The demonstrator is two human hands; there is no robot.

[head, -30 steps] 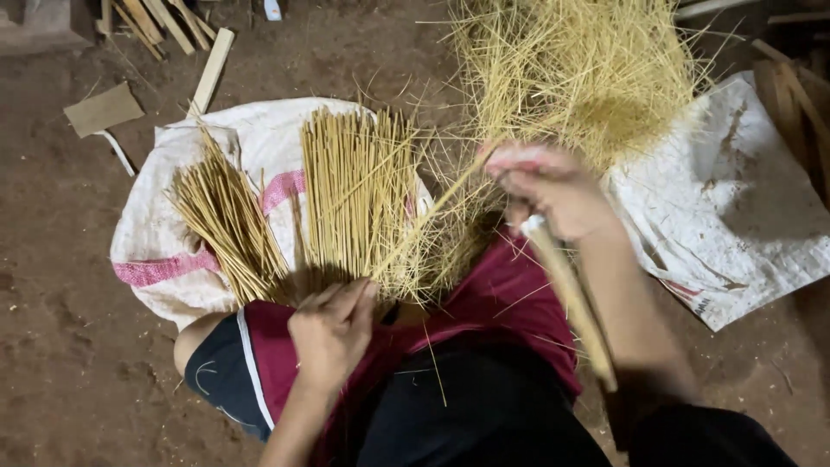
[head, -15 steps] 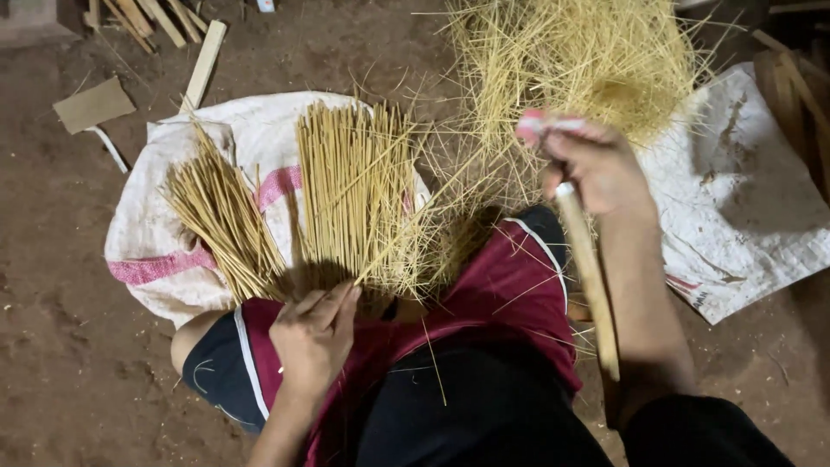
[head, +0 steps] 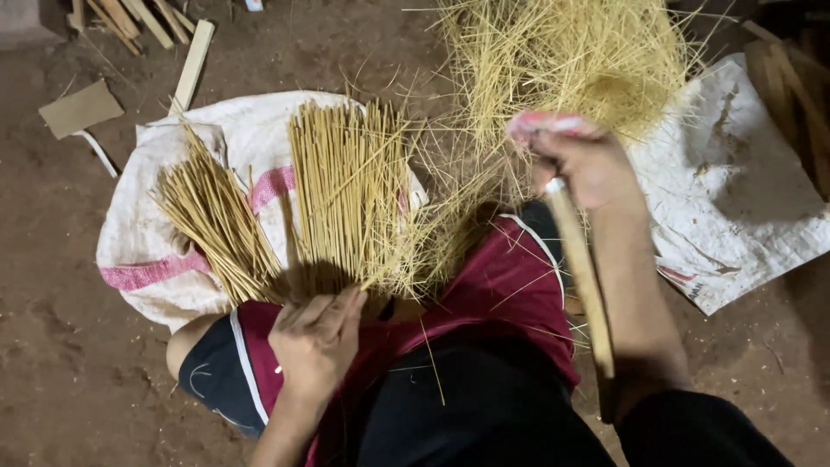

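Two fanned bundles of thin yellow bamboo sticks (head: 346, 190) lie on a white woven sack (head: 143, 233) spread over the dirt floor (head: 52, 346). The left hand (head: 316, 342) pinches the nearer bundle's base; the right hand (head: 588, 164) grips a long wooden-handled blade (head: 584, 277) before a loose straw-coloured heap (head: 562, 52).

We're looking down on a bare reddish-brown dirt floor (head: 52, 285) under dim warm light, pale wooden offcuts (head: 192, 65) and a flat cardboard scrap (head: 79, 108) scattered top left.
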